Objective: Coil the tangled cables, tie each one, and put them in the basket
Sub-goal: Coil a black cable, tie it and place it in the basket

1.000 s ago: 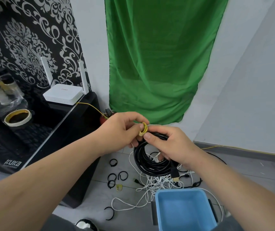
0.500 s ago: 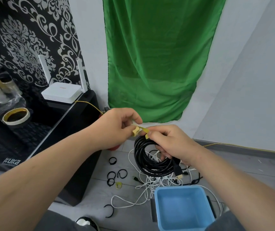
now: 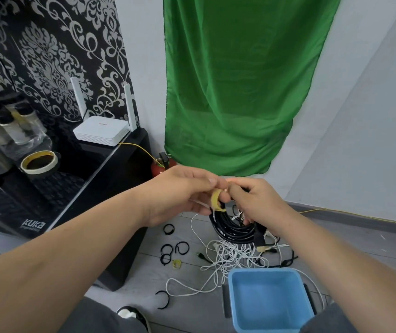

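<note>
progress early: left hand [image 3: 180, 191] pinching yellow tie [image 3: 216, 200], right hand [image 3: 259, 203] gripping black cable coil [image 3: 233, 230]; white cables [image 3: 228, 257] tangled, none in blue basket [image 3: 264, 271].

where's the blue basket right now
In the head view, the blue plastic basket sits on the grey floor low and right of centre, just in front of the tangled white cables, below the right hand.

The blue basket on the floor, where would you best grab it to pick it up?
Likely by the two dark side handles, one on each side, coming down from above: the blue basket stands upright on the floor with its open top facing up.
</note>
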### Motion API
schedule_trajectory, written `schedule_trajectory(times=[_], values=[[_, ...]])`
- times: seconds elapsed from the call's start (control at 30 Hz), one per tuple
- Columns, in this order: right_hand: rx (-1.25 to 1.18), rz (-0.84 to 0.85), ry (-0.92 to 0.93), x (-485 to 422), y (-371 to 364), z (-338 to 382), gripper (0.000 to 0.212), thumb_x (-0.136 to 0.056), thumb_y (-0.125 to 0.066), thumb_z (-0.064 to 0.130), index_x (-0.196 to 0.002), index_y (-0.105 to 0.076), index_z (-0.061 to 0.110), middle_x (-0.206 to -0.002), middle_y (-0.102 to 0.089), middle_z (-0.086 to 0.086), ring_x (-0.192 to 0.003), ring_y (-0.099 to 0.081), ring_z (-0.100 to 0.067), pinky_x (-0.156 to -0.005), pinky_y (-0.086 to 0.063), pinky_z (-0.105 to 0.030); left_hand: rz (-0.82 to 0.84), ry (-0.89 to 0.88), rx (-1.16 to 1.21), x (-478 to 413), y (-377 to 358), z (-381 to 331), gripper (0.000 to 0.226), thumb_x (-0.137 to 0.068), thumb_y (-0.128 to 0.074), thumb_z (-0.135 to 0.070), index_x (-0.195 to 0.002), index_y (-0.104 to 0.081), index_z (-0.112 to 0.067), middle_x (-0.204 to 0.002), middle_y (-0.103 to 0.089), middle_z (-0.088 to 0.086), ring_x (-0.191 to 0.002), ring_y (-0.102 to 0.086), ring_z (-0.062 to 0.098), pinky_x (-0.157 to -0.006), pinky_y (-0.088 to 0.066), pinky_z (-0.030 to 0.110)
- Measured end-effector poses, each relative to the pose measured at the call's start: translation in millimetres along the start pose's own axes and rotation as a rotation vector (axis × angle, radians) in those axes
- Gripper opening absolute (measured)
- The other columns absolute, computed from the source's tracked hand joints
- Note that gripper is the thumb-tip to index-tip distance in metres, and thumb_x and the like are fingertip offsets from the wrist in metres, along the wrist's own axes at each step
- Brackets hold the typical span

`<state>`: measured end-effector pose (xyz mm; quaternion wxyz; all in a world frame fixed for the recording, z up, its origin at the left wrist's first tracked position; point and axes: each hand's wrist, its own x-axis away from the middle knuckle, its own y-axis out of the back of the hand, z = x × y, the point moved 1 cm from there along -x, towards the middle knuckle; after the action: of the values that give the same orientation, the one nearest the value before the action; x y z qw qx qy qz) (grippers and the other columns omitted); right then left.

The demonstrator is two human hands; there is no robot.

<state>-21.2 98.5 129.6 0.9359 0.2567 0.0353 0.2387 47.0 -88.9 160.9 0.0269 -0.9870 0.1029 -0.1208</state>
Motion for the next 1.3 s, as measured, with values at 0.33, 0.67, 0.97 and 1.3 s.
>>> schedule_trajectory(times=[0.33, 0.67, 0.97, 1.3], values=[[-0.175, 0.1, -0.151, -3.0, -11.6, -5.4, 0.05, -0.101, -0.055, 0.048, -0.093, -0.064, 0.0, -0.058, -0.044, -0.004, -0.041, -0.041, -0.017, -0.058, -0.053, -0.042, -0.194, -0.094, -0.011, -6.7, 1.6, 1.4, 0.032, -0.088, -0.073, 0.008, -0.115, -0.071, -0.008, -0.112, -0.077, 0.011, -0.091, -0.075, 0.025, -0.075, -0.064, 0.031], [-0.361, 0.141, -0.188, 1.6, -13.9, 5.8, 0.037, -0.102, -0.056, 0.047, -0.085, -0.062, 0.015, -0.055, -0.043, 0.001, -0.044, -0.034, -0.018, -0.053, -0.048, -0.034, -0.325, -0.104, -0.36, -9.1, -7.4, -2.6, 0.038, -0.084, -0.081, -0.002, -0.116, -0.074, -0.02, -0.102, -0.074, -0.004, -0.065, -0.075, 0.02, -0.048, -0.054, 0.024], [-0.413, 0.189, -0.11, 5.1, -7.0, 9.6, 0.033, -0.103, -0.057, 0.041, -0.091, -0.07, 0.013, -0.06, -0.04, -0.003, -0.047, -0.034, -0.018, -0.054, -0.046, -0.035, -0.296, -0.248, -0.73, -7.5, 0.6, -6.1, 0.038, -0.087, -0.081, -0.026, -0.123, -0.073, -0.031, -0.055, -0.064, -0.023, -0.05, -0.063, 0.003, -0.058, -0.052, 0.021], [-0.374, 0.114, -0.045, 6.2, -11.6, 7.3, 0.032, -0.101, -0.063, 0.032, -0.129, -0.05, 0.022, -0.057, -0.045, 0.002, -0.045, -0.037, -0.014, -0.058, -0.043, -0.039, -0.094, -0.187, -0.771, -8.0, 10.9, 6.6, 0.048, -0.101, -0.063, -0.031, -0.148, -0.053, -0.033, -0.131, -0.062, -0.026, -0.116, -0.054, -0.02, -0.106, -0.045, 0.016]])
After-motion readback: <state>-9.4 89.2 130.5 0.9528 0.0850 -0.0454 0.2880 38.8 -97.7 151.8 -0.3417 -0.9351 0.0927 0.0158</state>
